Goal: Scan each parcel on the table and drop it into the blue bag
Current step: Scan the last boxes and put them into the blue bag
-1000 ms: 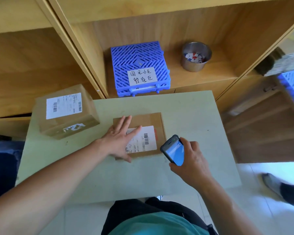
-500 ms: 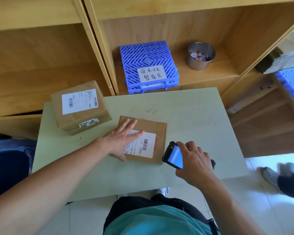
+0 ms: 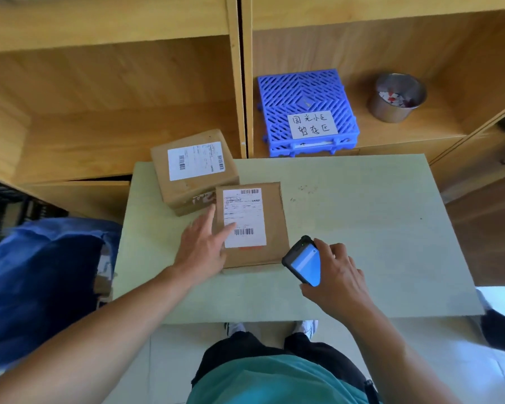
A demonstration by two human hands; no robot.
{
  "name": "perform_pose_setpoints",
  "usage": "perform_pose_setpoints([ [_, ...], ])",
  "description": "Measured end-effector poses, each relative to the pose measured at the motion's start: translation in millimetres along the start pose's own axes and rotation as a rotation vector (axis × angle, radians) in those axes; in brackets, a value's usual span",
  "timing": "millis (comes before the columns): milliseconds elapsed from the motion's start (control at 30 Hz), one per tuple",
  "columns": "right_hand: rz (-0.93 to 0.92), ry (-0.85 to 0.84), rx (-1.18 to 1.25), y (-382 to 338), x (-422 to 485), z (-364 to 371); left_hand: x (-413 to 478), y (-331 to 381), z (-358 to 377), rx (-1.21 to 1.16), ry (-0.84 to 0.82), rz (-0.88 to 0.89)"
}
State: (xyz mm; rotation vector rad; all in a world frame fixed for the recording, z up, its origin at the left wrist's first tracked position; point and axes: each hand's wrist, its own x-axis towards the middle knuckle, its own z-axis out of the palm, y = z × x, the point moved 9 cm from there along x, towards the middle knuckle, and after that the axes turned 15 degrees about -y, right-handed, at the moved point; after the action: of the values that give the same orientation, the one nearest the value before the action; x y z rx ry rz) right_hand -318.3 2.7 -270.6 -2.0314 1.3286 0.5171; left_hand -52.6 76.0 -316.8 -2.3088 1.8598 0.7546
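lying flat near the middle of the table [image 3: 362, 228] is a thin parcel [image 3: 274, 228], label up, with one barcode at the label's far end and another near its bottom. the left hand [image 3: 200, 252] rests spread on the parcel's left edge, index finger reaching along the side and thumb lying over the label's lower left corner; it presses rather than grips. the right hand [image 3: 337, 282] is wrapped around a scanner [image 3: 303, 262] just off the parcel's near right corner, fingers curled around its body, its lit blue screen facing up and its top end pointing toward the parcel. a second, thicker box [image 3: 194, 167] sits at the parcel's far left corner, touching or nearly touching it, on the table's far left corner with its own label up. the blue bag [image 3: 38, 287] is on the floor to the left of the parcel, beyond the table's left edge, its mouth open and dark inside. past the parcel, on a wooden shelf [image 3: 391, 147] behind the table, stand a blue crate [image 3: 306, 94] carrying a handwritten card and, to its right, a metal cup [image 3: 397, 97] with scraps in it.
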Motion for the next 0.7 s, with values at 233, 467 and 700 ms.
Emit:
perform_pose_setpoints([
  [233, -0.057, 0.002, -0.008, -26.4, 3.9, 7.8, -18.0, -4.4, 67.2, -0.266, -0.270, -0.161],
  [467, -0.038, 0.021, -0.025, -8.1, 2.0, 3.7, -18.4, -1.9, 64.0, -0.250, 0.104, -0.097],
  [700, -0.083, 0.027, -0.028, -7.1, 0.6, -6.7, -26.5, 2.1, 61.1, -0.258, 0.113, -0.076],
])
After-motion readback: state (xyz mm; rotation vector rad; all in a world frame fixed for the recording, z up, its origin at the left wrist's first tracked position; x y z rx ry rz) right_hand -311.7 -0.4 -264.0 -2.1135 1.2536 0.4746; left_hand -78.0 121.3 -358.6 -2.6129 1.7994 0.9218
